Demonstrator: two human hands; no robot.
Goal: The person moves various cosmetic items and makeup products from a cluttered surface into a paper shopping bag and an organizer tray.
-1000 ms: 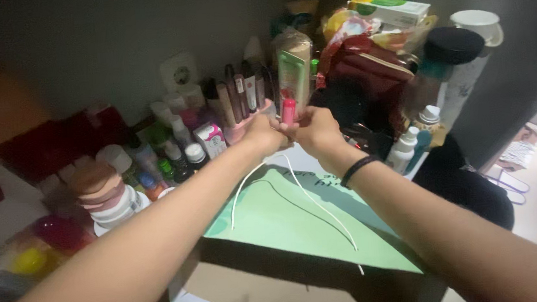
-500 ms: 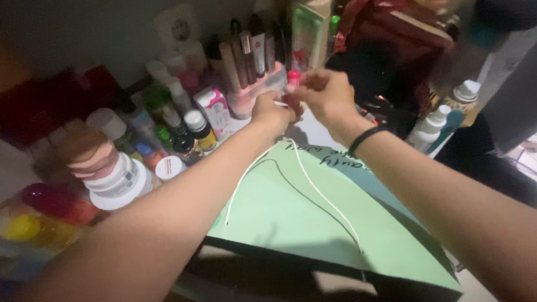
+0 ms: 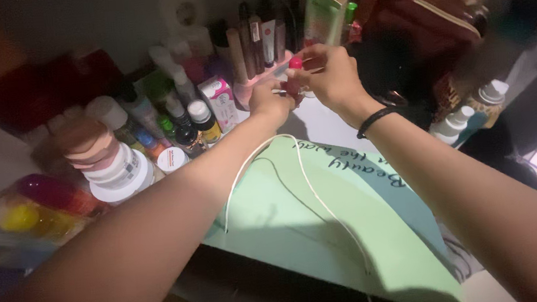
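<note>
Both hands meet over the back of a cluttered table. My left hand [image 3: 269,101] and my right hand [image 3: 331,76] together pinch a small pink-red tube [image 3: 294,66] with a round pink cap, held just in front of a pink organiser [image 3: 257,81] full of upright cosmetic tubes. A black band circles my right wrist. Below my arms lies a flat green paper bag [image 3: 326,229] with white cord handles [image 3: 313,186] looping across it.
Jars, small bottles and a white-pink box [image 3: 220,100] crowd the left side. A stack of round jars [image 3: 113,166] stands nearer me. A dark red bag [image 3: 425,36] sits at the right, spray bottles [image 3: 464,119] beside it.
The view has dropped and moved closer to the table. My hands stay together on the small pink tube, now a little further right over the organiser.
</note>
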